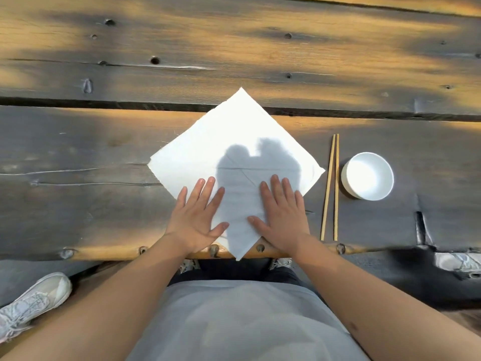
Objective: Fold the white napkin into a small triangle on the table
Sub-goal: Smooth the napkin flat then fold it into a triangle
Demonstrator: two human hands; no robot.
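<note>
The white napkin [229, 142] lies flat on the wooden table [78, 152], turned like a diamond with one corner pointing away from me and the near corner hanging just over the table's front edge. My left hand [197, 217] rests palm down on the napkin's lower left edge, fingers spread. Palm down too, my right hand [281, 214] lies on the lower right part. Neither hand grips the cloth. Their shadows fall on the middle of the napkin, where faint creases show.
A pair of wooden chopsticks [330, 186] lies to the right of the napkin, pointing away from me. Beyond them sits a small white bowl [367, 175]. A dark gap between planks [104, 103] runs across the table. White shoes [31, 303] show below the table edge.
</note>
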